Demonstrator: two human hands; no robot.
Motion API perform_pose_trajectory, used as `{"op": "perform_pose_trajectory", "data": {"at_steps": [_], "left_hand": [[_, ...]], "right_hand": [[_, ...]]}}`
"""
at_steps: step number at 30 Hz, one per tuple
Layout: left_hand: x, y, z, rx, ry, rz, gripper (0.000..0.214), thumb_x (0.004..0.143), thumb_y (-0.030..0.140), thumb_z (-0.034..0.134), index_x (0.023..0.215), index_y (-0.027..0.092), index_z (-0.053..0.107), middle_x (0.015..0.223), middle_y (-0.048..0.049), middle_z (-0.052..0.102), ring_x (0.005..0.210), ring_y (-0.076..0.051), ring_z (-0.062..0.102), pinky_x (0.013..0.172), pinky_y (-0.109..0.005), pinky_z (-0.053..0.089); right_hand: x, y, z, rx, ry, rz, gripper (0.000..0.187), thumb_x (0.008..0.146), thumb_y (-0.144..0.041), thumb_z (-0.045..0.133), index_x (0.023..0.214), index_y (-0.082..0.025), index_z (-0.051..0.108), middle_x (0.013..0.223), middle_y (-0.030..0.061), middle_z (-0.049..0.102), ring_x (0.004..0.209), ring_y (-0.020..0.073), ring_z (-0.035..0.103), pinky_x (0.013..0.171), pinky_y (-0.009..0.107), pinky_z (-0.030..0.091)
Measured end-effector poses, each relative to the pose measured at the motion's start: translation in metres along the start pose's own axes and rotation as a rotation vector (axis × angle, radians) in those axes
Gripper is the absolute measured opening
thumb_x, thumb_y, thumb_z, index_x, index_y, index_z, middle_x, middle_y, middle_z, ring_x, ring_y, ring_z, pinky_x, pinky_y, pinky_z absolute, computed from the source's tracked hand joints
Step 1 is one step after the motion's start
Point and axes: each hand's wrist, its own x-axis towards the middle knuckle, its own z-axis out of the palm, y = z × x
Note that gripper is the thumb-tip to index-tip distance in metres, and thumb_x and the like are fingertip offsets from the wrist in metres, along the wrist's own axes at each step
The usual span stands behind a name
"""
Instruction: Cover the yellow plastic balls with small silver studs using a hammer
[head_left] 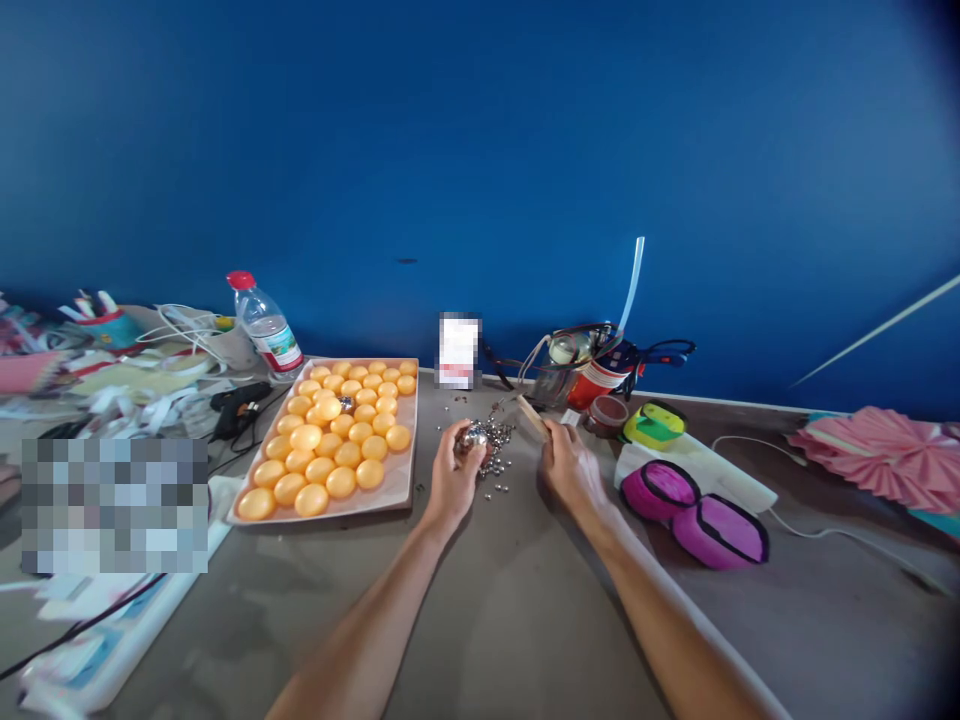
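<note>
My left hand (454, 472) is closed around a shiny silver ball (474, 438) that looks covered in small metal pieces. Loose silver bits (495, 455) lie scattered on the table between my hands. My right hand (566, 460) grips a flat, pale wooden stick (531, 417), its far end pointing up and left above the table. To the left of my hands is a shallow tray (401, 490) holding many orange balls (341, 482). Among them sits one small silver-covered item (346, 405), mostly hidden by the balls around it.
A red-capped bottle (266, 325) stands behind the tray. At left are a hot glue gun (241, 405), papers and a power strip (135, 630). Right of my hands lie a red cup (596, 380), purple fabric rings (720, 530), a yellow-green one (655, 424) and a pink pleated piece (885, 450).
</note>
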Motion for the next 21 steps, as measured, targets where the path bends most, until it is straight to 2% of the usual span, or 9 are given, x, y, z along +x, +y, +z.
{"op": "perform_pose_trajectory", "data": {"at_steps": [2,4,8,10,12,16,21], "left_hand": [[0.002,0.003,0.000,-0.116,0.031,-0.082,0.042,0.072,0.033,0.067,0.111,0.022,0.053,0.083,-0.0016,0.059,0.067,-0.016,0.062,0.067,-0.031,0.049],[0.003,0.006,0.000,-0.258,0.034,-0.144,0.043,0.075,0.038,0.063,0.114,0.024,0.051,0.075,0.0012,0.057,0.059,-0.014,0.059,0.061,-0.029,0.048],[0.005,0.011,0.000,-0.462,0.016,-0.132,0.041,0.079,0.040,0.059,0.115,0.022,0.052,0.070,0.0013,0.055,0.058,-0.011,0.054,0.057,-0.025,0.044],[0.005,0.012,-0.001,-0.497,0.015,-0.122,0.040,0.080,0.041,0.059,0.113,0.020,0.054,0.068,0.0006,0.054,0.058,-0.011,0.053,0.056,-0.024,0.043],[0.006,0.012,-0.002,-0.514,0.011,-0.129,0.039,0.080,0.041,0.058,0.111,0.018,0.055,0.067,-0.0003,0.054,0.057,-0.011,0.053,0.056,-0.025,0.042],[0.006,0.011,-0.001,-0.538,0.019,-0.118,0.037,0.080,0.041,0.058,0.108,0.018,0.057,0.070,-0.0006,0.055,0.058,-0.011,0.052,0.056,-0.024,0.041],[0.007,0.008,-0.002,-0.488,0.048,-0.136,0.033,0.080,0.038,0.059,0.106,0.019,0.057,0.072,0.0004,0.054,0.057,-0.010,0.051,0.056,-0.024,0.040]], "right_hand": [[-0.001,-0.010,-0.008,0.131,0.070,-0.078,0.034,0.085,-0.022,0.039,0.116,-0.014,0.050,0.107,0.0137,0.060,0.090,0.0223,0.059,0.074,0.031,0.045],[-0.003,-0.023,-0.020,0.274,0.059,-0.135,0.029,0.086,-0.025,0.041,0.110,-0.014,0.053,0.101,0.0122,0.062,0.089,0.0212,0.059,0.075,0.030,0.045],[-0.007,-0.047,-0.044,0.486,-0.191,-0.138,0.023,0.091,-0.030,0.035,0.089,-0.018,0.054,0.068,0.0013,0.059,0.057,0.0123,0.052,0.053,0.022,0.039],[-0.009,-0.054,-0.050,0.500,-0.269,-0.152,0.024,0.092,-0.031,0.035,0.077,-0.019,0.050,0.060,-0.0019,0.053,0.052,0.0105,0.046,0.050,0.021,0.034],[-0.011,-0.057,-0.051,0.481,-0.284,-0.167,0.026,0.092,-0.032,0.035,0.071,-0.020,0.046,0.057,-0.0030,0.048,0.051,0.0102,0.044,0.050,0.021,0.032],[-0.013,-0.057,-0.049,0.450,-0.229,-0.154,0.025,0.092,-0.032,0.033,0.075,-0.020,0.046,0.062,-0.0015,0.051,0.056,0.0116,0.047,0.053,0.021,0.034],[-0.013,-0.057,-0.048,0.367,-0.277,-0.203,0.023,0.092,-0.031,0.034,0.078,-0.021,0.049,0.064,0.0000,0.053,0.058,0.0136,0.050,0.054,0.022,0.034]]}}
